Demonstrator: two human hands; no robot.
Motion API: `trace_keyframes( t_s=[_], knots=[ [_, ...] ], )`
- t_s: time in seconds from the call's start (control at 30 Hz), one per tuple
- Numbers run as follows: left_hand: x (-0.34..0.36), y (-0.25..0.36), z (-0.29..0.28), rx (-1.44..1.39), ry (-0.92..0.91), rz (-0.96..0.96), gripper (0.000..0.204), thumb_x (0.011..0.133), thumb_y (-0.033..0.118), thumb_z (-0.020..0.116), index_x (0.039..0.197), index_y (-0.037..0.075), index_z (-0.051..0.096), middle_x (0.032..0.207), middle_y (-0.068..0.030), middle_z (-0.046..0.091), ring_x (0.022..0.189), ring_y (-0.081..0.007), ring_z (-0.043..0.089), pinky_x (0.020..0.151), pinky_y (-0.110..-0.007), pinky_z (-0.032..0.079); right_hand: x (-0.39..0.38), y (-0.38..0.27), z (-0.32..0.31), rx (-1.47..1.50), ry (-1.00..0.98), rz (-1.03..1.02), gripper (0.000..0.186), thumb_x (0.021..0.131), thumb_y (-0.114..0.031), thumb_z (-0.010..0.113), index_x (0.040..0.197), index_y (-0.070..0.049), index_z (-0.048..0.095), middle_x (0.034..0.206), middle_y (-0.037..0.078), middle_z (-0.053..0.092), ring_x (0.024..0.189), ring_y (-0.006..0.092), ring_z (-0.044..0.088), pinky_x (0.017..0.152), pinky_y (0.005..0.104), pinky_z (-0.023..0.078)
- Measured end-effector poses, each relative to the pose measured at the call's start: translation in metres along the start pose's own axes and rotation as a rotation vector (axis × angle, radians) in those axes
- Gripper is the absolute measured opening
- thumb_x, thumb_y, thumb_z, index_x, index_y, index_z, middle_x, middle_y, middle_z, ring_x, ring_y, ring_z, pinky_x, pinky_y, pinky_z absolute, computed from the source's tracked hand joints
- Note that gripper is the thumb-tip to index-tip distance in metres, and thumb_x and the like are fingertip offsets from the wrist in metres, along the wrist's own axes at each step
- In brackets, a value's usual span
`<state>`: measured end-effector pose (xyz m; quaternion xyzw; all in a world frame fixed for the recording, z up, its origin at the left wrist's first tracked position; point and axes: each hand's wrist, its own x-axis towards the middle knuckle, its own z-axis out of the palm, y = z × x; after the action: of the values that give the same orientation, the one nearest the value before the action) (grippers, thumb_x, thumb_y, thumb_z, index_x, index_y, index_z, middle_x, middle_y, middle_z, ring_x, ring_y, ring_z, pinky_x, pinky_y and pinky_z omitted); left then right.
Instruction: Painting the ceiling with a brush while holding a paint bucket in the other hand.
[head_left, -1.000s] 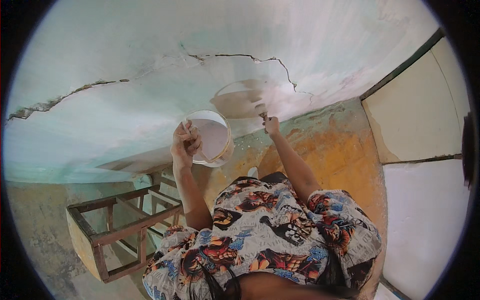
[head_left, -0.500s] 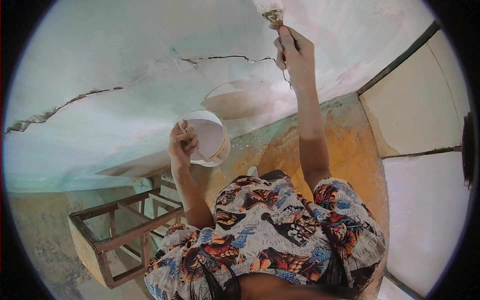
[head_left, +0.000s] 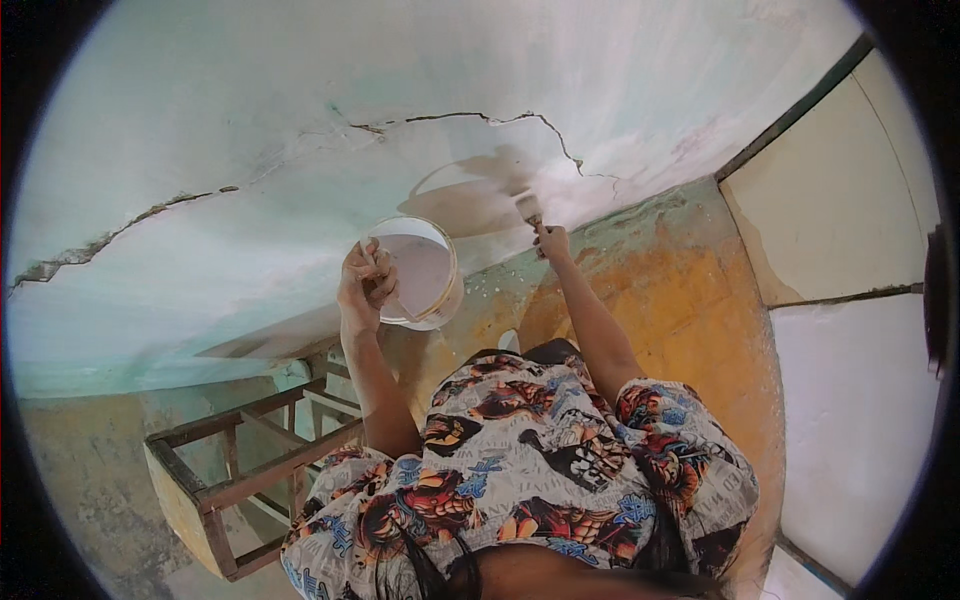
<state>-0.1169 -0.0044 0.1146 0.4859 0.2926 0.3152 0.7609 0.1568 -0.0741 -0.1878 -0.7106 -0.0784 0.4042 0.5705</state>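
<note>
My left hand [head_left: 368, 274] is closed on the near-left side of a white paint bucket [head_left: 440, 310], with a pale strip, perhaps its handle, between the fingers. Whitish paint [head_left: 418, 262] shows inside the tilted-looking bucket. To the right of it, my right hand [head_left: 551, 242] grips a paintbrush [head_left: 528, 207] by the handle, its pale bristles pointing up toward the wall. Whether the bristles touch the wall I cannot tell. The pale green and white wall [head_left: 250, 90] carries a long jagged crack [head_left: 455, 116].
At the lower left stands a wooden frame [head_left: 245, 490] with open sides. Below the wall lies a worn yellow-orange floor [head_left: 690, 300] spotted with white. Pale panels [head_left: 850, 200] with dark edges rise at the right.
My right hand has come down from high on the wall with the paintbrush, to just right of the bucket. The left hand and the bucket have stayed nearly in place.
</note>
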Motion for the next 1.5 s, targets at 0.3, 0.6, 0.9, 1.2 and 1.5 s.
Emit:
trace_keyframes(
  t_s=[0.3,0.6,0.9,1.2,1.5],
  knots=[
    [-0.014,-0.002,-0.006,-0.059,0.105,0.004,0.022,0.071,0.019,0.047,0.090,0.011,0.038,0.062,0.0036,0.029,0.043,-0.0060,0.024,0.038,-0.020,0.023,-0.100,-0.087,0.024,0.268,-0.351,-0.329,0.027,0.094,-0.023,0.048,0.094,0.001,0.059,0.064,0.003,0.052,0.041,0.0095,0.045,0.037,0.0249,0.035],
    [-0.020,-0.007,-0.006,-0.035,0.180,0.009,0.022,0.071,0.018,0.046,0.090,0.011,0.038,0.061,0.0037,0.029,0.043,-0.0058,0.024,0.038,-0.020,0.023,-0.164,-0.235,0.059,0.292,-0.395,-0.580,0.026,0.097,-0.027,0.046,0.094,-0.002,0.054,0.058,-0.001,0.045,0.043,0.0050,0.039,0.038,0.0226,0.031],
    [-0.020,-0.004,-0.012,-0.071,0.146,0.005,0.022,0.070,0.015,0.046,0.090,0.011,0.038,0.060,0.0038,0.028,0.041,-0.0056,0.023,0.037,-0.021,0.024,-0.165,-0.268,0.074,0.291,-0.359,-0.643,0.034,0.096,-0.034,0.046,0.094,-0.002,0.057,0.052,-0.002,0.039,0.038,0.0052,0.034,0.034,0.0213,0.028],
    [-0.016,-0.004,-0.010,-0.006,0.172,0.021,0.033,0.070,0.022,0.051,0.098,0.007,0.043,0.063,0.0039,0.031,0.043,-0.0059,0.026,0.040,-0.021,0.024,-0.167,-0.266,0.071,0.344,-0.482,-0.459,0.036,0.095,-0.035,0.047,0.100,-0.001,0.060,0.054,0.000,0.045,0.034,0.0055,0.034,0.032,0.0226,0.027],
    [-0.010,-0.003,-0.011,-0.054,0.054,0.048,0.022,0.071,0.018,0.046,0.089,0.010,0.037,0.061,0.0039,0.029,0.043,-0.0055,0.023,0.038,-0.021,0.023,-0.148,-0.176,0.077,0.301,-0.397,-0.372,0.032,0.095,-0.032,0.048,0.085,-0.003,0.056,0.057,-0.001,0.046,0.039,0.0059,0.040,0.033,0.0219,0.030]
  ],
)
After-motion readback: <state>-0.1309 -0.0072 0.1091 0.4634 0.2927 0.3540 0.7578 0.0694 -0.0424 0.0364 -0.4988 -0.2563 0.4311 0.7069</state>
